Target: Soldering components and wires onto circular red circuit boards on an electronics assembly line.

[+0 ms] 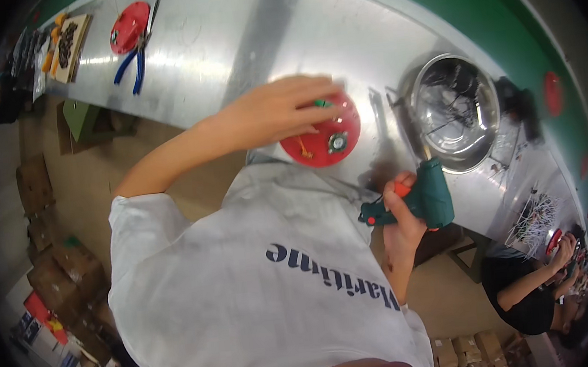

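My left hand [301, 108] lies over a round red disc [319, 149] at the table's near edge, its fingers bent across the upper part and gripping it. A small green piece [322, 103] shows by those fingers. On the disc sit a small square part with a round centre [337, 142] and a thin yellowish wire [305, 148]. To the right, my right hand [403, 219] is wrapped round the handle of a dark green glue gun [434, 195] with an orange trigger. The gun's nozzle points away from me, beside a metal bowl, apart from the disc.
The shiny metal bowl [456, 113] holds dark thin items. Far left on the metal table [190, 59] lie another red disc [129, 28], blue-handled pliers [133, 68] and a wooden tray [72, 49]. White wires [535, 220] lie at right, near another person [530, 288].
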Demonstrator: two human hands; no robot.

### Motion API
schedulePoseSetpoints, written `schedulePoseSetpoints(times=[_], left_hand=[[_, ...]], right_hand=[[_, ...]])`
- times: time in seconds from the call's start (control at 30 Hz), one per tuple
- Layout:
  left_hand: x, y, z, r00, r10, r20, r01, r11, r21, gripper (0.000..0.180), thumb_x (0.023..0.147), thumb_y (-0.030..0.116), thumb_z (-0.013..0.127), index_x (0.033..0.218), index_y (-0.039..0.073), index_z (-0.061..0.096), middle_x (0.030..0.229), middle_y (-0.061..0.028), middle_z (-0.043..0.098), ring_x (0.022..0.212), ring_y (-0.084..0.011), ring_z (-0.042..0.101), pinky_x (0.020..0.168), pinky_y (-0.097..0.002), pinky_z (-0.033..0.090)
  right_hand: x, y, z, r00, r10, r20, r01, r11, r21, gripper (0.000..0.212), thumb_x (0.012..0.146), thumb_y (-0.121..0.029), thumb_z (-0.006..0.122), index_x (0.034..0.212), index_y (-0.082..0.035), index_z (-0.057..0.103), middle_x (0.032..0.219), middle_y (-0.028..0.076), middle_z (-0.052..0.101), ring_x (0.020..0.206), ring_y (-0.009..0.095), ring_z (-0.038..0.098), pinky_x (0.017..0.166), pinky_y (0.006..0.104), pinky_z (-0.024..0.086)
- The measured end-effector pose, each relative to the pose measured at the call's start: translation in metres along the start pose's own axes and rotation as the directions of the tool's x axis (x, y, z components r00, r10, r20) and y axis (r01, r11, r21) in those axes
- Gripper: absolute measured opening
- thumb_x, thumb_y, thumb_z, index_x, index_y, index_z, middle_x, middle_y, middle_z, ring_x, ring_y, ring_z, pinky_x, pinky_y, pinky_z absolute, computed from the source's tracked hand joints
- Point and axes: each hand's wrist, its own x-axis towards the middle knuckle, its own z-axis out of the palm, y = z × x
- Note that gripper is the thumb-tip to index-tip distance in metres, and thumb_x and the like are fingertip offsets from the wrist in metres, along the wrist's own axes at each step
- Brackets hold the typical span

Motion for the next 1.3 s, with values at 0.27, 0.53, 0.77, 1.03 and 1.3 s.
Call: schedulePoseSetpoints(times=[0.27,0.53,0.77,1.03,1.3], left_hand=[[-0.08,0.05,-0.002,0.827,-0.507,-0.242,0.534,0.844,0.055,0.018,0.077,0.008,0.069,0.094,0.006,0.066,0.094,-0.0067,0.063,0.09,-0.025,0.06,0.079,-0.0389,0.046],[-0.029,0.09,0.022,0.518,-0.847,-0.121,0.773,0.524,-0.357,0.017,0.08,0.019,0.068,0.071,0.004,0.066,0.06,-0.0062,0.062,0.053,-0.0255,0.06,0.051,-0.037,0.046],[-0.022,0.08,0.022,0.488,-0.87,0.069,0.84,0.447,-0.307,0.02,0.081,0.021,0.066,0.071,0.003,0.066,0.061,-0.0103,0.063,0.057,-0.0272,0.063,0.053,-0.0373,0.047],[-0.03,0.088,0.035,0.522,-0.829,-0.201,0.708,0.552,-0.44,0.012,0.079,0.013,0.071,0.074,0.003,0.067,0.063,-0.0081,0.063,0.052,-0.0194,0.06,0.047,-0.0303,0.045],[-0.027,0.093,0.045,0.58,-0.707,-0.405,0.535,0.705,-0.464,0.008,0.077,0.005,0.072,0.082,0.002,0.068,0.071,-0.0062,0.063,0.053,-0.0143,0.057,0.046,-0.0253,0.044]], right_hand=[[-0.002,0.005,-0.004,0.999,0.007,0.041,-0.005,0.999,-0.043,0.04,0.071,0.013,0.063,0.106,-0.003,0.051,0.102,0.01,0.051,0.077,0.016,0.055,0.061,0.0246,0.043],[0.006,0.005,0.018,0.993,0.04,0.109,-0.03,0.995,-0.095,0.037,0.071,0.013,0.061,0.103,-0.001,0.051,0.101,0.012,0.051,0.075,0.017,0.054,0.062,0.0252,0.043],[0.005,0.004,0.015,0.995,0.037,0.095,-0.026,0.993,-0.116,0.037,0.071,0.013,0.062,0.103,-0.001,0.05,0.1,0.012,0.051,0.077,0.018,0.055,0.063,0.0265,0.044],[0.006,0.009,0.01,0.993,0.046,0.105,-0.036,0.995,-0.097,0.039,0.07,0.014,0.064,0.104,-0.002,0.052,0.102,0.012,0.052,0.08,0.018,0.057,0.065,0.0267,0.045],[0.012,0.012,0.027,0.981,0.005,0.192,0.02,0.992,-0.127,0.043,0.067,0.018,0.064,0.106,0.0,0.054,0.102,0.011,0.052,0.092,0.02,0.056,0.076,0.0295,0.05]])
